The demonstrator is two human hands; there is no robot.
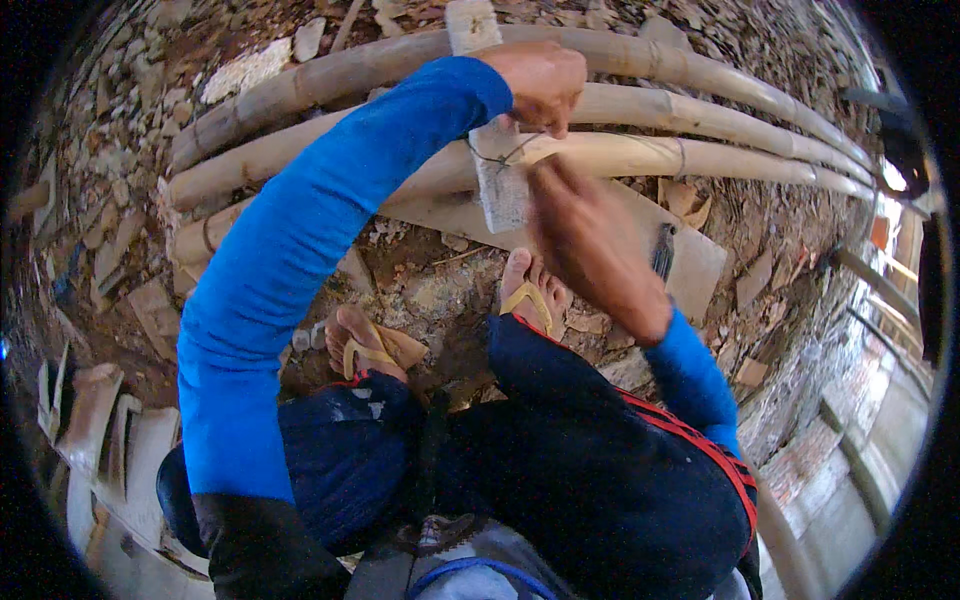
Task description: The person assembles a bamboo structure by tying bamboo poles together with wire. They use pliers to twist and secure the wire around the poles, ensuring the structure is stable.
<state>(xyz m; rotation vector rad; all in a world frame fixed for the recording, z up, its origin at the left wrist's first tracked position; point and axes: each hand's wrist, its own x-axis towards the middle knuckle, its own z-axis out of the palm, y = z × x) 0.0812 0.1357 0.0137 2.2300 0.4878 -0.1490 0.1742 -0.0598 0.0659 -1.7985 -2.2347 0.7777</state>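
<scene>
Several long bamboo poles point(720, 110) lie side by side across the ground in front of me. A pale, narrow wooden strip point(503, 190) crosses them, with a thin dark wire point(492, 158) looped around it at the nearest pole. My left hand point(543, 85) is closed in a fist above the poles, just right of the strip; the wire passes at its fingertips and appears to be held there. Close by, on the near side of the poles, my right hand point(585, 225) is bent toward the wire. Motion smears its fingers, so its grip is unclear.
Flat boards point(690, 262) lie under and beside the near pole. Rubble point(130, 130) and broken stones cover the ground at left. My sandalled feet point(530, 290) stand just short of the poles. Curved broken pieces point(95, 420) are piled at lower left; a tiled floor point(880, 430) shows at right.
</scene>
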